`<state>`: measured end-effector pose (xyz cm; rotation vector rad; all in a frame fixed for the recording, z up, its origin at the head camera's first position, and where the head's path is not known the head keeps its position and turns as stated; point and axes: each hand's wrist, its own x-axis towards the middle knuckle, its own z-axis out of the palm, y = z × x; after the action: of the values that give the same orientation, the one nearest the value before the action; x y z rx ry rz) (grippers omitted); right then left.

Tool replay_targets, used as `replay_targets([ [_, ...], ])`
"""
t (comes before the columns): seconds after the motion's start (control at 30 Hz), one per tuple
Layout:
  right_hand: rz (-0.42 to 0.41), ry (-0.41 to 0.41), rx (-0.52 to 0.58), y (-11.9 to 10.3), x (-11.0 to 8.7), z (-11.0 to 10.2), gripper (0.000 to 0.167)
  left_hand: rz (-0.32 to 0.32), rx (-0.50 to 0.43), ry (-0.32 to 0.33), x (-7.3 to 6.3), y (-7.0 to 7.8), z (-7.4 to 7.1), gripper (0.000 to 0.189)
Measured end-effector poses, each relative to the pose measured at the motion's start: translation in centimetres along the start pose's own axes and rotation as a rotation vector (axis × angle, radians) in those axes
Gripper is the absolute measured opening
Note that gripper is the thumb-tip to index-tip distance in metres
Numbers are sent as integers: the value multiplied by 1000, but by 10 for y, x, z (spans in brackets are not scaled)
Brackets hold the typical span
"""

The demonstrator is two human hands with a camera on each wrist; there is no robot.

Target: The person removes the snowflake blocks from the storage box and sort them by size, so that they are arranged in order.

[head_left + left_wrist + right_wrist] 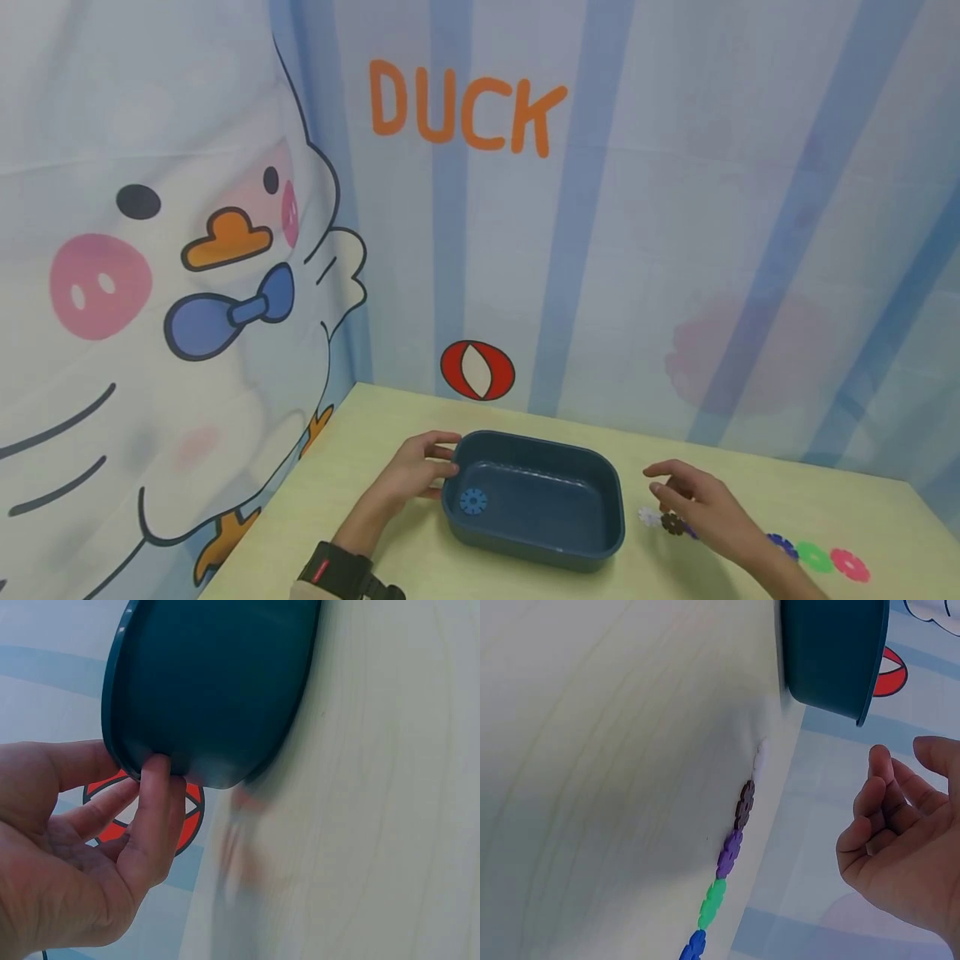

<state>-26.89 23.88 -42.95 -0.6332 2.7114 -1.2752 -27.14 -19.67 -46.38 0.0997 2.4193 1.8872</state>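
My left hand pinches the left end of a dark blue plastic bin, thumb at the rim and fingers against the outer wall, as the left wrist view shows. Inside, a blue notched disc lies on the bin's floor near that end. Beyond the bin's right side, my right hand hovers over a row of flat notched discs with loosely bent fingers and nothing in them. A white disc, a brown disc, a purple disc and a green disc run in line there.
The row continues past my right wrist with a dark blue disc, another green disc and a pink disc. All lie on a pale wooden table. A printed curtain with a duck stands behind and to the left.
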Motion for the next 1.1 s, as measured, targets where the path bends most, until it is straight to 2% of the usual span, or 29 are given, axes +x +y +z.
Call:
replay_targets([
  [0.13,15,3,0,-3,1,5,38,-1,3,-1,0,0,0,49],
  [0.37,-6,-7,10,-4,5,10,38,-9,6,1,-2,3,0,49],
  [0.53,-26,15,-11,-4,9,13,35,-6,4,6,0,3,1,49],
  [1.1,-16,65,-13,-13,23,22,28,-17,11,15,3,2,1,49],
])
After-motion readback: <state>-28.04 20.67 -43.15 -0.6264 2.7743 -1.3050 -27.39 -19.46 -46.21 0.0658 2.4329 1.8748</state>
